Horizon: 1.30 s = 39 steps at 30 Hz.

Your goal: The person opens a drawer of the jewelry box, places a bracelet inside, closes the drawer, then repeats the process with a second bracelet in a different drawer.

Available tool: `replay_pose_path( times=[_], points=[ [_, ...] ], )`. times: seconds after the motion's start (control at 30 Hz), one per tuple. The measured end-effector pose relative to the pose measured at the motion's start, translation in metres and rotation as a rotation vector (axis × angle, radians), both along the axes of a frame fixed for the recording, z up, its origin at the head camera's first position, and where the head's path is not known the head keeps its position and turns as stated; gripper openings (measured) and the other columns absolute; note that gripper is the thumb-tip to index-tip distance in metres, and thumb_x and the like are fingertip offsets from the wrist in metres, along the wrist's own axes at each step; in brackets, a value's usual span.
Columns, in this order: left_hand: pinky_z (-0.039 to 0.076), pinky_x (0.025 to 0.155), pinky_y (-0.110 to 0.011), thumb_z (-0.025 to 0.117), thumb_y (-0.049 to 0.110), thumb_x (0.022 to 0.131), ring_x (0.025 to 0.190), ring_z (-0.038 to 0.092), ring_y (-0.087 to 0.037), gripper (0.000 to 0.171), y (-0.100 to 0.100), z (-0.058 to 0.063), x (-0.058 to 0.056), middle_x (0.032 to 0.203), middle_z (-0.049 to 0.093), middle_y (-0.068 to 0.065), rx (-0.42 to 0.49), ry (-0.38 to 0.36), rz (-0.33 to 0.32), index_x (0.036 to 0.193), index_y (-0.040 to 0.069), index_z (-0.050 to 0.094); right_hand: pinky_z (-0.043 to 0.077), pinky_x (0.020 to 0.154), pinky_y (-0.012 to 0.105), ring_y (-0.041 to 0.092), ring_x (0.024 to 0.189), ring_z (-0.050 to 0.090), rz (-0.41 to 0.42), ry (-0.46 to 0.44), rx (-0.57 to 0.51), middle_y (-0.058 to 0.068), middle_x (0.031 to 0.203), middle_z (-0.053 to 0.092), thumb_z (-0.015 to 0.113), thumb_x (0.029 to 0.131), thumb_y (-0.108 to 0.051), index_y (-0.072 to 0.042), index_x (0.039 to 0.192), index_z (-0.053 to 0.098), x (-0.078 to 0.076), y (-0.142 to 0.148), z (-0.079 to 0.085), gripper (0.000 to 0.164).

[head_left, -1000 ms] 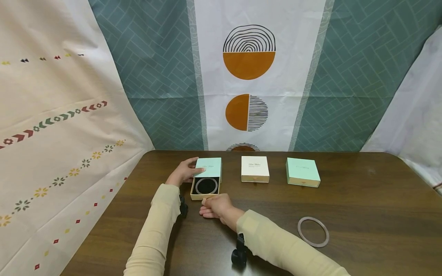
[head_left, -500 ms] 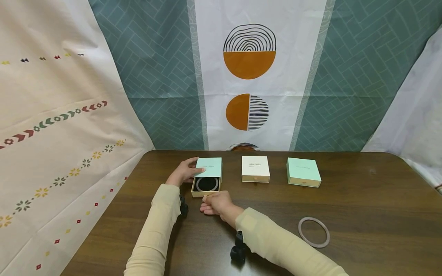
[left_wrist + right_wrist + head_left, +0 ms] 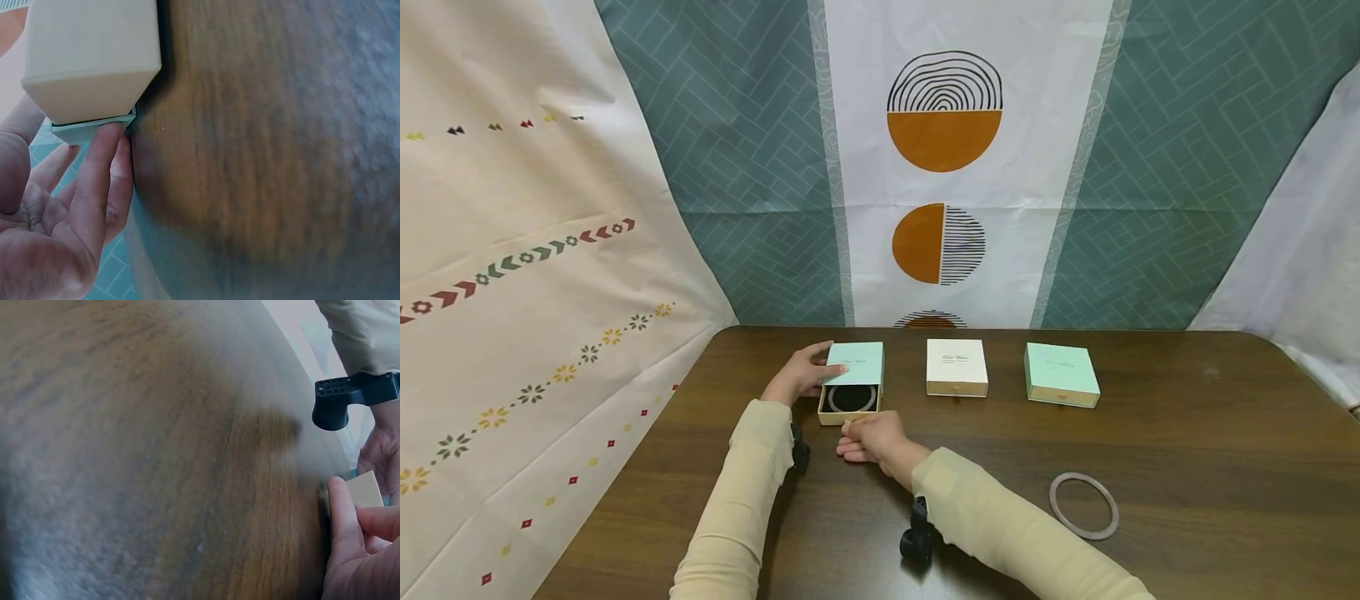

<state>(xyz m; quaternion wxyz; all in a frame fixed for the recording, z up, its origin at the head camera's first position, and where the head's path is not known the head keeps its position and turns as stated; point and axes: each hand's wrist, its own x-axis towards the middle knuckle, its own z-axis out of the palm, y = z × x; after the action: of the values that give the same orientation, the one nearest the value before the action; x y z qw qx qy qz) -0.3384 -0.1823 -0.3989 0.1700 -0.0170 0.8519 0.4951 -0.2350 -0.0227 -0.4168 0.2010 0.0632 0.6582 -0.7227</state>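
Mint box [image 3: 859, 353] near the far-left table corner [image 3: 733, 346] looks light, best side-gripped: left hand [image 3: 801, 373] clasps it, right hand [image 3: 874, 438] pinches its drawer [image 3: 833, 420].

Mint box [image 3: 855, 360], lettered top, flat near far edge of surface [image 3: 1217, 442], toward left corner. Cream drawer [image 3: 838, 420] partly out toward near edge; grey ring [image 3: 831, 399] inside on black lining [image 3: 853, 397].

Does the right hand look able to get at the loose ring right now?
Probably yes: the loose ring lies flat on the table beside the right sleeve, nothing seen on top. The right hand is at the front of the partly open drawer and would first have to leave it.
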Motion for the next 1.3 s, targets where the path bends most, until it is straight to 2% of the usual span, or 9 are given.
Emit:
replay_pose_path(
  times=[0.23,0.8,1.3],
  points=[
    [0.048,0.097,-0.05,0.063,0.026,0.093,0.128,0.045,-0.038,0.072,0.001,0.001,0.002,0.149,0.032,-0.022,-0.011,0.001,0.008,0.153,0.018,0.023,0.059,0.064,0.032,0.014,0.061,0.067,0.006,-0.002,-0.008,0.022,0.079,0.071,0.057,0.092,0.0,0.018,0.103,0.063,-0.003,0.001,-0.002,0.022],
    [0.048,0.097,-0.049,0.064,0.025,0.093,0.127,0.046,-0.037,0.072,0.002,0.002,0.0,0.149,0.033,-0.022,-0.002,-0.006,0.013,0.153,0.019,0.024,0.059,0.065,0.03,0.013,0.061,0.067,0.014,-0.044,-0.022,0.009,0.067,0.066,0.056,0.093,0.0,0.017,0.103,0.064,-0.015,0.002,-0.004,0.021],
    [0.047,0.097,-0.049,0.064,0.026,0.093,0.129,0.044,-0.038,0.073,0.001,0.003,0.003,0.15,0.031,-0.022,-0.011,0.0,0.003,0.153,0.019,0.022,0.059,0.065,0.03,0.013,0.061,0.067,0.02,-0.043,-0.016,0.009,0.068,0.068,0.057,0.093,-0.002,0.015,0.102,0.064,-0.023,0.001,-0.005,0.021]
  ],
)
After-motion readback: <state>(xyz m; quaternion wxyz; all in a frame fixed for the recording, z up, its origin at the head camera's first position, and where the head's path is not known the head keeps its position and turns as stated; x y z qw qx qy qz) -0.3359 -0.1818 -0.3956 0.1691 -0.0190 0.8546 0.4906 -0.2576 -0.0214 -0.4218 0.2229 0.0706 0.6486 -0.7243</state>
